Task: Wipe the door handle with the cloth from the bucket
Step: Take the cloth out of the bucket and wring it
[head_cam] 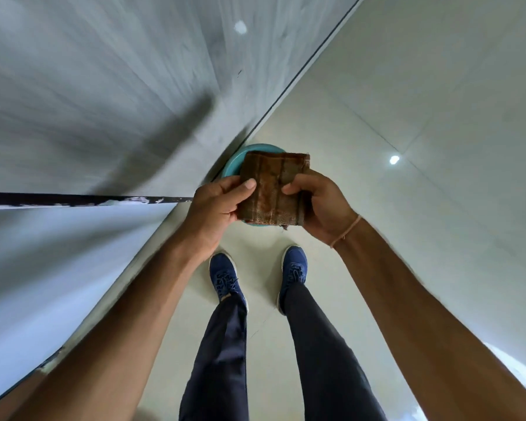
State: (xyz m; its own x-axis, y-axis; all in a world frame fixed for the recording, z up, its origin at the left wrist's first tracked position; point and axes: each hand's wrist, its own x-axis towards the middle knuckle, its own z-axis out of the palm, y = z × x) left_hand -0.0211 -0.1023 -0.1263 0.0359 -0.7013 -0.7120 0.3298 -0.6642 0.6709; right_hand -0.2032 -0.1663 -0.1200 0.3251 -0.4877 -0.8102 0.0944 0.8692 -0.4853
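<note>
Brown and striped, the folded cloth (pixel 274 188) is held up at the centre of the view between both hands; the left hand (pixel 217 208) grips its 9 o'clock edge with fingers (pixel 246 184) clamped on the fabric, thumb on top; the right hand (pixel 319 205) pinches the 3 o'clock edge likewise; a thin band (pixel 346 230) circles the right wrist; a teal bucket (pixel 234 162) sits on the pale tiled floor (pixel 407 101) behind the cloth, mostly hidden by it; two blue shoes (pixel 225 278) stand at 6 o'clock; a grey door (pixel 88 86) fills 10 o'clock.
</note>
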